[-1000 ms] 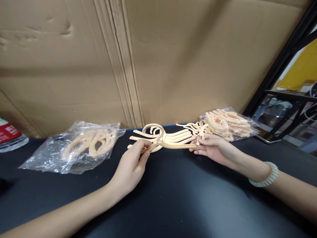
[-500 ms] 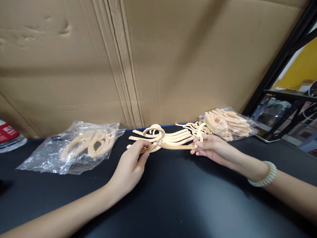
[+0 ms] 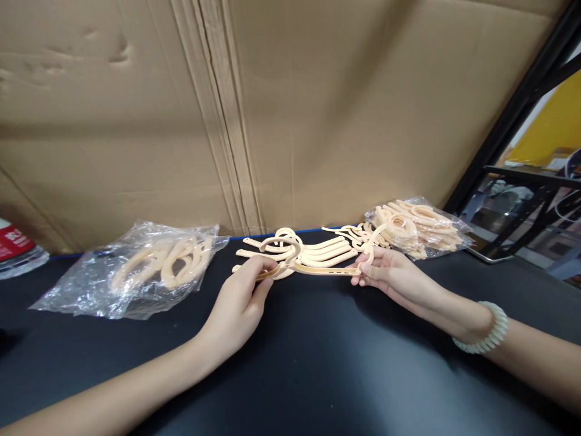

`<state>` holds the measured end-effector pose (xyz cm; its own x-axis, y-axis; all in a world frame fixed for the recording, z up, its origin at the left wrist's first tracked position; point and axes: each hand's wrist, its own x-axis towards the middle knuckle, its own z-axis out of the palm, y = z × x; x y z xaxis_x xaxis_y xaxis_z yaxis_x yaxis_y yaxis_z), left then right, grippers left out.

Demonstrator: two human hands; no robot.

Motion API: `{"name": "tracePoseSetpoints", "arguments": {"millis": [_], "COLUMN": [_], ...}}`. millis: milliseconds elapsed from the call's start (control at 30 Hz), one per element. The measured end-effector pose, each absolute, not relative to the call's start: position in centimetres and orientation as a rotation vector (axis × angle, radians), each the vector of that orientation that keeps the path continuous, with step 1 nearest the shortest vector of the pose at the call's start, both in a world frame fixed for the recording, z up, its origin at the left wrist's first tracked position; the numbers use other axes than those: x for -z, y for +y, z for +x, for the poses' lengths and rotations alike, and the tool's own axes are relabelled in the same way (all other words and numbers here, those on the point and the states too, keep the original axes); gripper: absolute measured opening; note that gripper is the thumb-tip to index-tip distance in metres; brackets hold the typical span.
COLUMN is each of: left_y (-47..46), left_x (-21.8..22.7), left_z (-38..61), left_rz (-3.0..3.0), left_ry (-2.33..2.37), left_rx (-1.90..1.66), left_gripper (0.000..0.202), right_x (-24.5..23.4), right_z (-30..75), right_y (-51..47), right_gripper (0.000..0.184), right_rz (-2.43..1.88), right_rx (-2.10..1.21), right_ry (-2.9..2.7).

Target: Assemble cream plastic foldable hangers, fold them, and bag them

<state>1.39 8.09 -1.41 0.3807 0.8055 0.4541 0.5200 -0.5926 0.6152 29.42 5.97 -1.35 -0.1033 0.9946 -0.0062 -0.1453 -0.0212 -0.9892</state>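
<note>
A beige plastic clothes hanger [image 3: 324, 270] is held level above the dark table, its hook curving up near the middle. My left hand [image 3: 242, 300] pinches the hanger's left arm between thumb and fingers, covering the end. At the other end, my right hand [image 3: 399, 280] is closed around the tip of the right arm and a small curved beige piece [image 3: 371, 247] that rises there. Fingers hide how the piece and tip meet. Behind the hanger lie several loose beige hanger arms [image 3: 329, 249] and a heap of smaller curved pieces [image 3: 356, 233].
A clear plastic bag [image 3: 91, 287] of beige parts lies on the left, another filled bag [image 3: 417, 227] at the back right. Behind them stands a cardboard wall [image 3: 345, 121]. A red-labelled bottle [image 3: 18, 245] is at the left edge, a black metal frame [image 3: 512, 115] at right.
My right hand has turned slightly, and the curved piece in it now leans further right. The hanger's right arm has rolled so its small slots show. My left hand has stayed put.
</note>
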Motion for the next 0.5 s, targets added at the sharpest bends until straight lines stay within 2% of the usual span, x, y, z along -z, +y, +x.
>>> {"name": "tracePoseSetpoints", "arguments": {"millis": [200,500], "left_y": [8.04,7.89], "left_x": [1.54,1.43], "left_z": [1.5,1.61], "left_rz": [2.281,2.221], "left_ry": [1.145,1.238], "left_rx": [-1.029,-1.071], "left_gripper": [0.014,0.024], "right_x": [1.5,0.98], "right_z": [29.1,29.14], "right_y": [5.98,5.71], "right_gripper": [0.031,0.02], "right_rz": [-1.09,-1.043], "right_rx": [-1.263,-1.274], "right_ry": [-1.161,-1.14]}}
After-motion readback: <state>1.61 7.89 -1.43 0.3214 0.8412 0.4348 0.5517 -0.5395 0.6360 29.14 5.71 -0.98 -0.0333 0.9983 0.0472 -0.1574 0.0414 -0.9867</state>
